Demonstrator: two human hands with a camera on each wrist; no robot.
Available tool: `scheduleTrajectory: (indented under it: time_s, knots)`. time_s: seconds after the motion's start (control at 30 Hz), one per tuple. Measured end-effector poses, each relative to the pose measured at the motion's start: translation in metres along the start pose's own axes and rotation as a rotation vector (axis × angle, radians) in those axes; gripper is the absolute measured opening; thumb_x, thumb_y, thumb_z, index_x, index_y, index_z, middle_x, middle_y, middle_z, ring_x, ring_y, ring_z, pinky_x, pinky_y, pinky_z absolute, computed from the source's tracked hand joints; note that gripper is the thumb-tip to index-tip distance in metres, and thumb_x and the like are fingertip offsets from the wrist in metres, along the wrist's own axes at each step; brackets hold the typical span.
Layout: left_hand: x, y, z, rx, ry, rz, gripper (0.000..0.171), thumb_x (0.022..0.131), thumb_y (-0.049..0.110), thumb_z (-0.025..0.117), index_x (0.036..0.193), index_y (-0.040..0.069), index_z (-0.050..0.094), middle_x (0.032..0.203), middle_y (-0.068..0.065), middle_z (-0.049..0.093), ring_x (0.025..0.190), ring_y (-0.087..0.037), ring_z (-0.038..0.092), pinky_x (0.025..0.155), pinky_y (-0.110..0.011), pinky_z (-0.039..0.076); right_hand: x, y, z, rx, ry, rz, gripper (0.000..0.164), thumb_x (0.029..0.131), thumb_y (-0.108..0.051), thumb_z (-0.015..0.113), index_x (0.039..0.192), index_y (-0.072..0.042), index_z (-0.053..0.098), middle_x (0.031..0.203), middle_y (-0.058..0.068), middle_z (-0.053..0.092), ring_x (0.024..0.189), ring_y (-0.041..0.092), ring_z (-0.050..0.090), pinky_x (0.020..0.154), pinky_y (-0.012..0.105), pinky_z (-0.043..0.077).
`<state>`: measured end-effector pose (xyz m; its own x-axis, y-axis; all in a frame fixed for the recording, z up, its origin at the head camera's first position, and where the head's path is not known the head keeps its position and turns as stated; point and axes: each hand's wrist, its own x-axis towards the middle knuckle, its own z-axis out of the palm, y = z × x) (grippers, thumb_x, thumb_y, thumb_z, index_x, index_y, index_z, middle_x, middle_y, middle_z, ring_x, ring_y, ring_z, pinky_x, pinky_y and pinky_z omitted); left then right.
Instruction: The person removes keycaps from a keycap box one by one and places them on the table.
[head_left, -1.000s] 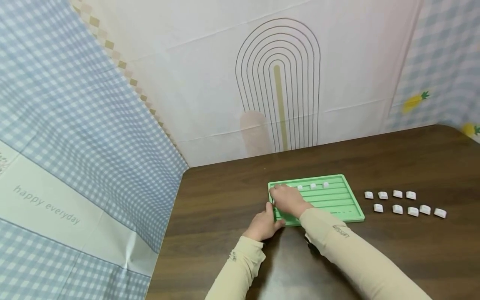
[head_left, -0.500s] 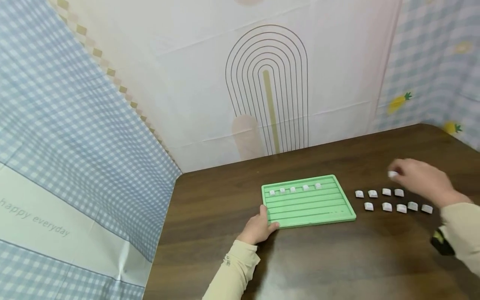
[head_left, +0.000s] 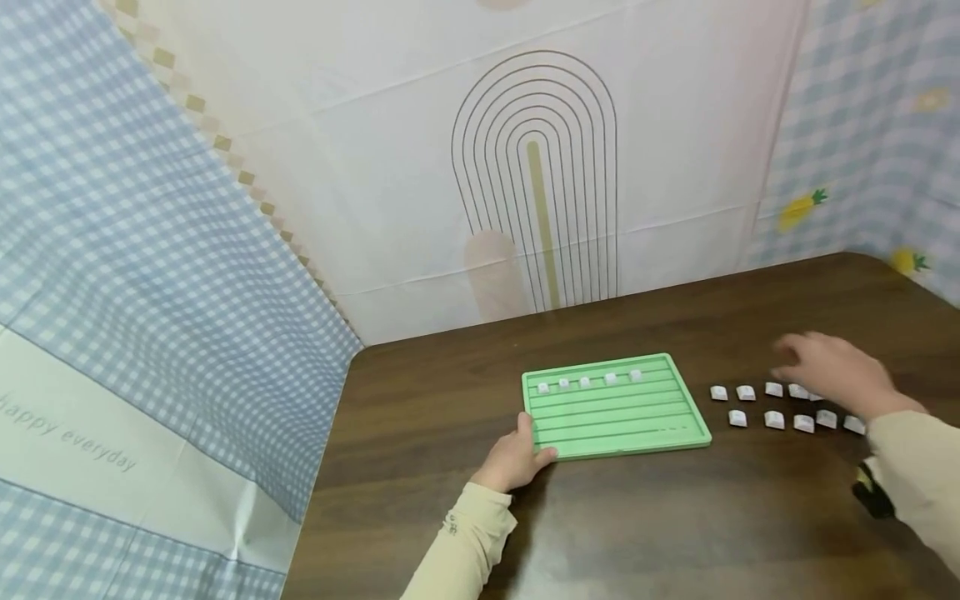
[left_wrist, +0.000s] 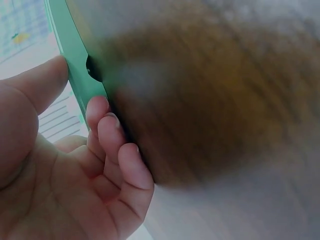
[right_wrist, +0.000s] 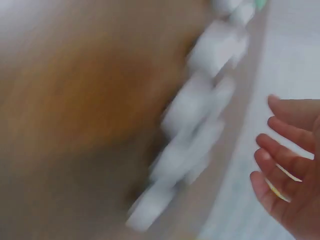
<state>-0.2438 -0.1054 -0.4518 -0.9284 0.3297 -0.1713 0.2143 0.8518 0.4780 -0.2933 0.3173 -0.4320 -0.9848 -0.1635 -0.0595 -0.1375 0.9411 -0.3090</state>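
A shallow green tray point(head_left: 611, 410) with parallel grooves lies on the table, and several small white keycaps point(head_left: 585, 382) stand in a row along its far groove. My left hand point(head_left: 512, 458) grips the tray's near left corner; in the left wrist view the thumb and curled fingers sit along the green edge point(left_wrist: 75, 60). To the right, my right hand point(head_left: 836, 373) hovers at the far row of loose keycaps point(head_left: 746, 392), partly hiding the row's right end. Its fingers point(right_wrist: 280, 150) look relaxed and spread in the right wrist view, with nothing between them.
More loose keycaps point(head_left: 775, 420) form a nearer row right of the tray. The dark wooden table point(head_left: 637, 517) ends at a white printed curtain point(head_left: 397, 208) behind and a blue checked cloth point(head_left: 247, 333) on the left.
My right hand left the tray for the loose keycaps, pinching one half a second ago. That keycap is now down at the far row's right end. The left hand stays on the corner.
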Motion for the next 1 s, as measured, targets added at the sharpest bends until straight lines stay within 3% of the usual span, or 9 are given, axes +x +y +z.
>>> scheduleTrajectory:
  time_s: [0.1, 0.2, 0.33, 0.63, 0.77, 0.87, 1.0]
  knots:
    - [-0.001, -0.002, -0.002, 0.008, 0.011, -0.009, 0.059, 0.091, 0.033, 0.055, 0.127, -0.005, 0.027, 0.103, -0.026, 0.063, 0.083, -0.034, 0.062, 0.070, -0.042, 0.050, 0.019, -0.050, 0.004, 0.009, 0.063, -0.130, 0.044, 0.086, -0.027, 0.061, 0.118, 0.001, 0.055, 0.119, 0.034, 0.054, 0.104, 0.050, 0.049, 0.071, 0.062, 0.046]
    - [-0.003, -0.002, -0.004, 0.006, 0.009, -0.016, 0.060, 0.091, 0.032, 0.055, 0.128, -0.005, 0.027, 0.104, -0.026, 0.063, 0.085, -0.035, 0.062, 0.071, -0.042, 0.050, 0.035, -0.093, 0.021, 0.036, 0.058, -0.194, 0.038, 0.086, -0.021, 0.062, 0.119, -0.002, 0.057, 0.121, 0.030, 0.055, 0.108, 0.047, 0.048, 0.076, 0.062, 0.046]
    - [-0.003, 0.001, -0.004, 0.015, 0.006, -0.014, 0.060, 0.091, 0.032, 0.056, 0.129, -0.005, 0.026, 0.103, -0.026, 0.064, 0.085, -0.035, 0.062, 0.071, -0.042, 0.050, 0.050, -0.120, 0.046, 0.032, 0.049, -0.225, 0.037, 0.085, -0.015, 0.063, 0.119, -0.002, 0.058, 0.120, 0.028, 0.057, 0.108, 0.046, 0.048, 0.078, 0.060, 0.046]
    - [0.002, 0.005, 0.003, 0.024, 0.009, -0.021, 0.060, 0.089, 0.034, 0.057, 0.126, -0.004, 0.029, 0.099, -0.024, 0.065, 0.085, -0.035, 0.062, 0.073, -0.041, 0.051, 0.058, -0.126, 0.060, -0.131, 0.139, -0.318, 0.015, 0.081, -0.009, 0.065, 0.096, -0.006, 0.069, 0.093, 0.015, 0.068, 0.086, 0.033, 0.056, 0.069, 0.048, 0.052]
    - [0.002, 0.005, 0.005, 0.001, -0.005, -0.026, 0.060, 0.090, 0.035, 0.055, 0.127, -0.003, 0.028, 0.101, -0.024, 0.064, 0.086, -0.034, 0.062, 0.072, -0.041, 0.050, 0.056, -0.125, 0.057, -0.156, 0.160, -0.339, 0.013, 0.082, -0.010, 0.065, 0.094, -0.006, 0.069, 0.091, 0.013, 0.069, 0.083, 0.030, 0.057, 0.066, 0.046, 0.052]
    - [0.000, 0.004, 0.003, 0.002, -0.008, -0.028, 0.060, 0.091, 0.034, 0.055, 0.128, -0.004, 0.027, 0.101, -0.024, 0.064, 0.085, -0.034, 0.062, 0.072, -0.041, 0.050, 0.052, -0.121, 0.045, -0.121, 0.146, -0.311, 0.017, 0.084, -0.014, 0.064, 0.098, -0.006, 0.069, 0.097, 0.016, 0.069, 0.088, 0.033, 0.058, 0.068, 0.049, 0.052]
    - [-0.002, 0.003, -0.003, 0.017, 0.005, -0.019, 0.060, 0.090, 0.033, 0.056, 0.127, -0.004, 0.028, 0.100, -0.025, 0.064, 0.085, -0.035, 0.062, 0.073, -0.043, 0.051, 0.042, -0.099, 0.018, -0.049, 0.151, -0.195, 0.022, 0.087, -0.017, 0.061, 0.103, -0.004, 0.066, 0.101, 0.020, 0.068, 0.088, 0.035, 0.059, 0.063, 0.052, 0.051]
